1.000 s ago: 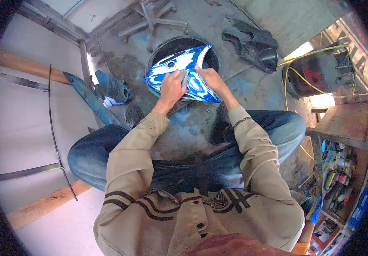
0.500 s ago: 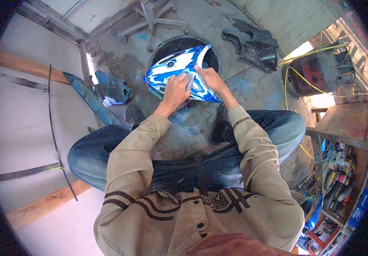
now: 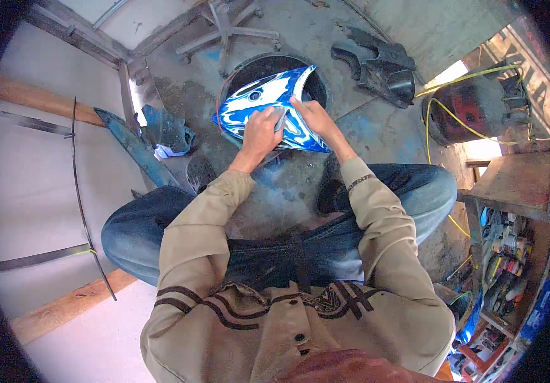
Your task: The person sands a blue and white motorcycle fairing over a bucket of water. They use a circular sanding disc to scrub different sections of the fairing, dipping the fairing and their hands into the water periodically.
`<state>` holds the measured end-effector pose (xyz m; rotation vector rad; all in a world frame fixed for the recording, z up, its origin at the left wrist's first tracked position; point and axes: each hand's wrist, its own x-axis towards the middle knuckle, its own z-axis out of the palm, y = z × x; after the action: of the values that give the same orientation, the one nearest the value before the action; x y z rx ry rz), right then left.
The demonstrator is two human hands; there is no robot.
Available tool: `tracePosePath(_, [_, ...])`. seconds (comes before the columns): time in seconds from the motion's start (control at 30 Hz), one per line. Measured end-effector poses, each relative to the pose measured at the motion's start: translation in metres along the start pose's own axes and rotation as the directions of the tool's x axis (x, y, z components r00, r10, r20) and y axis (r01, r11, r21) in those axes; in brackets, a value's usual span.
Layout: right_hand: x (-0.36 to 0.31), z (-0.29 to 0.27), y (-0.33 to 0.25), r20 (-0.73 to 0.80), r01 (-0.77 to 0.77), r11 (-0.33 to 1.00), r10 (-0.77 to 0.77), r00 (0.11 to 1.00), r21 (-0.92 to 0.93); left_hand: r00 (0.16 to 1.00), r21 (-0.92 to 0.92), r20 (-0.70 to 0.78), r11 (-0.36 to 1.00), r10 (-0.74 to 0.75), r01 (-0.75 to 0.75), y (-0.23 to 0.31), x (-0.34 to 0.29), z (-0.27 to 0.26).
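one tub (image 3: 270, 64) beneath marbled panel (image 3: 281, 91) | left fingers (image 3: 267, 116) hold grey pad (image 3: 280, 120) | right fingers (image 3: 302, 108): panel

From afar I view a gray, blue-stained floor (image 3: 281, 198) bearing a round black tub (image 3: 270, 57), a wheeled metal base (image 3: 222, 22) beyond it, a black molded part (image 3: 379, 67) at right and a blue-and-black piece (image 3: 168, 131) at left.

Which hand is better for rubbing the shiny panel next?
Probably the left hand: it holds a small grey thing against the blue-and-white panel, while the right hand grips its edge.
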<state>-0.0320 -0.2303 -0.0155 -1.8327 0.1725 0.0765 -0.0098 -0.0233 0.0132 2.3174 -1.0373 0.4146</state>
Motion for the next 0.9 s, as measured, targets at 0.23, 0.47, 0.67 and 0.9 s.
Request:
tracePosePath(0.23, [0.0,0.0,-0.001,0.005,-0.017,1.0,0.017,1.0,0.002,1.0,-0.019,-0.006,1.0,-0.006,0.006,-0.006,0.002,-0.001])
tracePosePath(0.47, [-0.007,0.003,-0.014,-0.013,0.003,1.0,-0.003,1.0,-0.015,0.998,-0.041,-0.053,0.998,-0.045,0.043,-0.001,0.002,-0.003])
tracePosePath(0.67, [0.0,0.0,0.006,-0.035,0.004,1.0,-0.004,0.999,-0.003,1.0,-0.06,-0.013,0.998,0.021,-0.022,0.002,0.006,-0.005])
tracePosePath(0.9, [0.0,0.003,-0.001,0.007,-0.022,1.0,0.022,1.0,-0.012,0.998,-0.026,-0.047,0.999,0.031,-0.033,-0.005,0.003,-0.004])
